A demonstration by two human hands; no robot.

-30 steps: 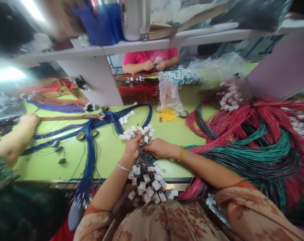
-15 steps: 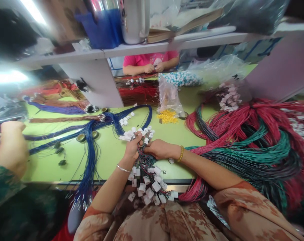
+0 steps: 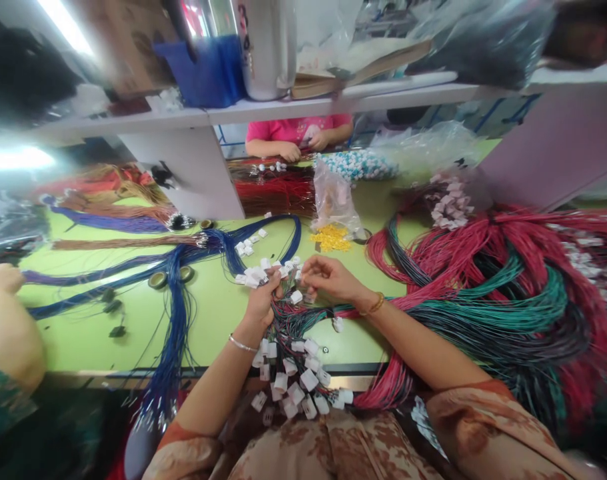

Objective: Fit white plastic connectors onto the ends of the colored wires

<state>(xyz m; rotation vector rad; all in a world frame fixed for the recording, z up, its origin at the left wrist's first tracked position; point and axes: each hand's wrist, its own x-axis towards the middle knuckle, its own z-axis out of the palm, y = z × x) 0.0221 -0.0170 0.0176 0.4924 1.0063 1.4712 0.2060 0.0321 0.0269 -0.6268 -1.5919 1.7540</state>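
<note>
My left hand (image 3: 261,300) is closed around a bundle of thin wires (image 3: 288,317), with a cluster of white plastic connectors (image 3: 256,275) sticking out above its fingers. Just to its right is my right hand (image 3: 336,281), its thumb and fingertips pinched together beside the cluster; whatever they hold is too small to make out. One white connector (image 3: 296,297) shows between the two hands. More white connectors (image 3: 294,392) on wires hang over the table's front edge, against my lap.
Red, green and black wires (image 3: 493,307) pile up on the right. Blue wires (image 3: 178,307) lie at left, near tape rolls (image 3: 186,273). Yellow pieces (image 3: 330,238) sit beside a plastic bag (image 3: 336,197). Across the table is a person in pink (image 3: 303,133); another person's arm (image 3: 8,327) is at left.
My right hand has risen from the wires beneath the connectors to beside them, fingertips now pinched. My left hand keeps its hold. The neighbour's arm at left has shifted outward.
</note>
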